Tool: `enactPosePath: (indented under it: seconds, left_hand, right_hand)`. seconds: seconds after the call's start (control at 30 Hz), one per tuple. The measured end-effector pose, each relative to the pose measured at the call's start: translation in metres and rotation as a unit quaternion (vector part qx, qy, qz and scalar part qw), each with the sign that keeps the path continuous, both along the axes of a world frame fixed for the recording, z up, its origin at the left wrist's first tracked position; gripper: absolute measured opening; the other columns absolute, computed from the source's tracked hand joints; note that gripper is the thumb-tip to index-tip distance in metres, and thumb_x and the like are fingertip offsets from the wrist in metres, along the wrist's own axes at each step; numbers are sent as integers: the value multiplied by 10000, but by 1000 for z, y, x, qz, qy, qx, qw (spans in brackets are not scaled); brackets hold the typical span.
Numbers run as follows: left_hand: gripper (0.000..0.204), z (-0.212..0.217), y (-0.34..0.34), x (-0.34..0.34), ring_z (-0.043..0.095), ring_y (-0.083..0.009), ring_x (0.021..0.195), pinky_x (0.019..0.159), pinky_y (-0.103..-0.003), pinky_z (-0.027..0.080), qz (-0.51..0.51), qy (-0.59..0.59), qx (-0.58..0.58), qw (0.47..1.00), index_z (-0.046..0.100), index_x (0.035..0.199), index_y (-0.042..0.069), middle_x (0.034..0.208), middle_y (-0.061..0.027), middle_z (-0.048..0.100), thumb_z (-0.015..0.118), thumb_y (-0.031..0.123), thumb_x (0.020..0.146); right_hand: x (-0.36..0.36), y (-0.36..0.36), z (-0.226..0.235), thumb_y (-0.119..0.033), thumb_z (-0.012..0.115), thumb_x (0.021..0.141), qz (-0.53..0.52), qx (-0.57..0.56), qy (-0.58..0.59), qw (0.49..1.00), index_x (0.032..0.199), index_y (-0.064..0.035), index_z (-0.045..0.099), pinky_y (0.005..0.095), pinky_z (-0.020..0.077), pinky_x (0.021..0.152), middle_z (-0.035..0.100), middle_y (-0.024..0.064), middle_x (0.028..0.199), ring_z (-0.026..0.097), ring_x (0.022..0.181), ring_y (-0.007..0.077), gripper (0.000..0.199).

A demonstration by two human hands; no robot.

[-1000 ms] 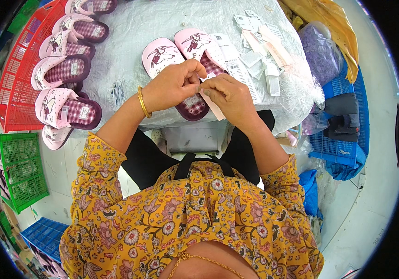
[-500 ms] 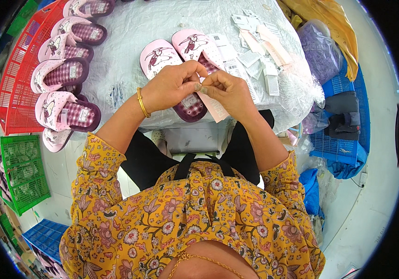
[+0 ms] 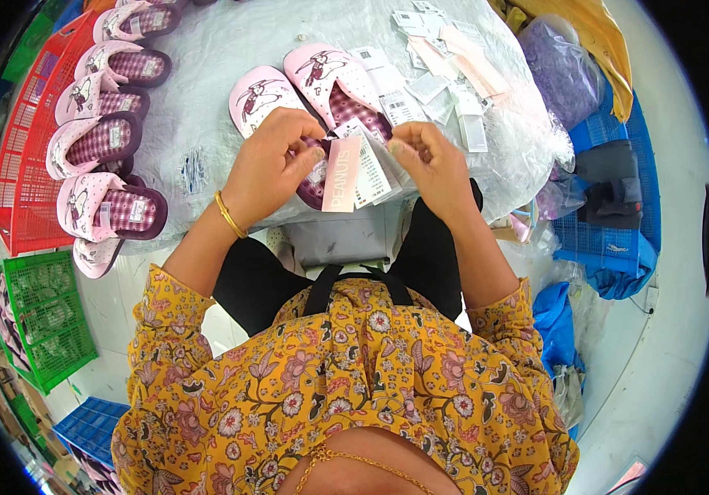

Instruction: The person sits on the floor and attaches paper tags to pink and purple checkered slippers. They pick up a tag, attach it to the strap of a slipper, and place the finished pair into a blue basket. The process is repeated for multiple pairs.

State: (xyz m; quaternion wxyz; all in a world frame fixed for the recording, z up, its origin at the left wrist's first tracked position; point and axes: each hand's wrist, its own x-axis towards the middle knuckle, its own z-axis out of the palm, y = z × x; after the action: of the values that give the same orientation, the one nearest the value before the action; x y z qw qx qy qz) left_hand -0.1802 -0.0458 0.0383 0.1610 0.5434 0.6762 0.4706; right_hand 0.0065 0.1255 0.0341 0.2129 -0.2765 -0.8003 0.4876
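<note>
Work surface: table covered in crinkled translucent plastic sheet [image 3: 206, 49], holding all loose goods.
Red crate: red plastic lattice crate [image 3: 20, 177] at the person's left, carrying a row of finished pink slippers with plaid insoles [image 3: 111, 206]; each appears to have a small label on its insole.
Pair in hand: two pink fabric slippers with cartoon print [image 3: 259, 99] lie side by side at the table's near edge, directly under the hands.
Tag stock: scattered white and pale pink paper tags [image 3: 445, 70] lie far right of the pair.
Left hand [image 3: 276, 165]: fingers curled, pinching the top of a pink rectangular card tag [image 3: 342, 175].
Right hand [image 3: 433, 161]: fingers bent, gripping the white paper tags [image 3: 375, 169] fanned behind the pink one.
Progress: judged mid-way; the crate row looks done, this pair still awaits its tag.
Hidden: the attachment point is masked by the fingers; the nearer slipper's heel is covered; the crate's far end is cut off.
</note>
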Motion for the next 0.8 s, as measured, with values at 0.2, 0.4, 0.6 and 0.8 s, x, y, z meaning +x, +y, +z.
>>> enactPosePath:
  seconds: [0.2,0.4,0.6,0.8]
  left_hand:
    - [215,0,-8,25,531,-112,730,619,-219,448,-2,12,16,1000,634,1021,25,1101,-90,561,700,53,818]
    - [250,0,-18,39,536,-142,736,672,-264,482,42,36,0,998,624,1009,21,1084,-100,514,745,79,798]
    - [304,-11,-32,50,502,-90,712,616,-218,431,76,-3,19,997,630,1036,21,1124,-80,494,783,92,784]
    - [322,-18,-35,51,536,-87,716,599,-213,440,82,16,13,996,635,1051,33,1148,-98,515,788,164,799]
  right_hand:
    - [21,-11,-17,-178,711,875,-25,13,1,1000,1147,5,593,297,525,732,682,135,975,656,843,167,348]
    - [23,-24,-15,-81,745,825,-29,-61,26,997,1213,-5,552,289,531,713,667,107,943,644,815,147,440]
    - [26,-40,-17,-24,747,785,-24,82,93,992,1162,-35,592,285,536,708,662,93,898,653,770,172,408]
    - [24,-47,-24,24,743,764,4,104,148,984,1149,-42,606,285,547,677,661,79,885,652,754,185,413]
